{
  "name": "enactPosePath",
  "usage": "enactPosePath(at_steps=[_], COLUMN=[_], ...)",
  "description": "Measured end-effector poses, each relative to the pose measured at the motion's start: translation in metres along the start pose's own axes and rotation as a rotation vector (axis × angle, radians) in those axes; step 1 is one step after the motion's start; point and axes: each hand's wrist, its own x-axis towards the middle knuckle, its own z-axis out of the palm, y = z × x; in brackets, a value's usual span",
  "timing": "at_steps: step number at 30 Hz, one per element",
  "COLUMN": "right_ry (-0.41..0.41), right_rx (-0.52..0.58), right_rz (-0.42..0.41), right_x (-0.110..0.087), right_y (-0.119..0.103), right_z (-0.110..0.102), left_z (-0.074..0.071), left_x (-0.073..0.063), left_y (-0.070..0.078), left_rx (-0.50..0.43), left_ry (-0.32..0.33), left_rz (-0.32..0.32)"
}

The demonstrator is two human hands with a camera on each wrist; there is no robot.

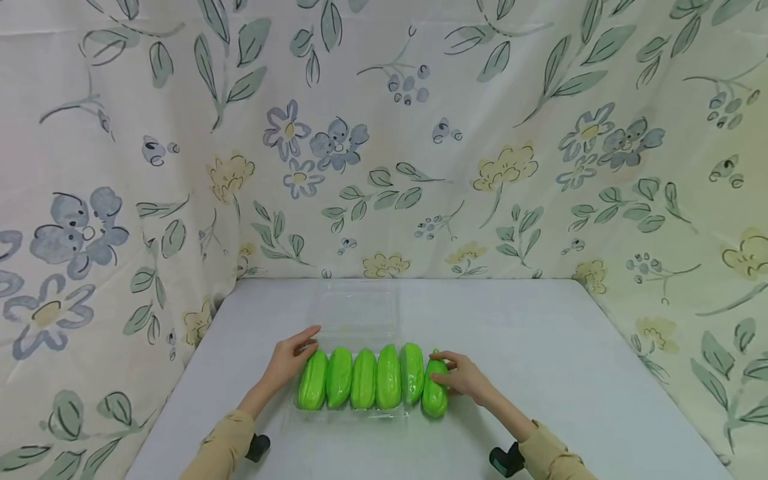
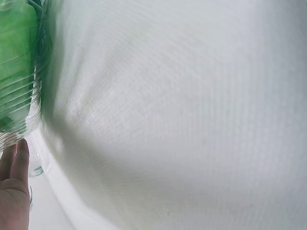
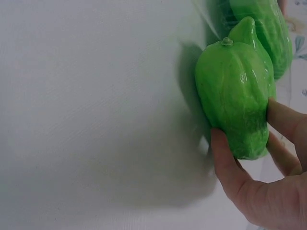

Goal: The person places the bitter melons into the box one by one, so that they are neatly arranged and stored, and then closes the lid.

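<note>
A clear plastic box (image 1: 348, 414) stands on the table with its lid (image 1: 355, 310) folded back. Several glossy green cucumber-like vegetables (image 1: 363, 379) lie side by side in it. One more green vegetable (image 1: 412, 372) stands at the box's right wall; whether it is inside I cannot tell. At the box's back left corner my left hand (image 1: 293, 357) rests, its straight fingers (image 2: 20, 160) touching the rim. To the right of the row, my right hand (image 1: 467, 379) holds a plump, ridged green vegetable (image 3: 232, 81) between thumb and fingers, close to its neighbour. Parts of the right fingers are hidden behind it.
A white table (image 1: 540, 347) lies under everything. Floral cloth (image 1: 384, 133) hangs behind it and along both sides. Dark devices are strapped at the left wrist (image 1: 258, 447) and the right wrist (image 1: 506, 460).
</note>
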Motion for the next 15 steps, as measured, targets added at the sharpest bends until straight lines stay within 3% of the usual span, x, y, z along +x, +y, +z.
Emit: enactPosePath(at_steps=[6,15], right_ry=[-0.004,0.008], right_rx=[0.019,0.02], right_rz=[-0.012,0.002], right_x=[-0.0016,-0.0014], right_y=[-0.0009,-0.0007], right_z=[-0.0005,0.0008], left_z=[-0.0009,-0.0012], left_x=[0.0007,0.0004], left_y=[-0.0017,-0.0023], left_rx=[-0.022,-0.016], left_ry=[-0.006,-0.011], left_rz=[0.032,0.025])
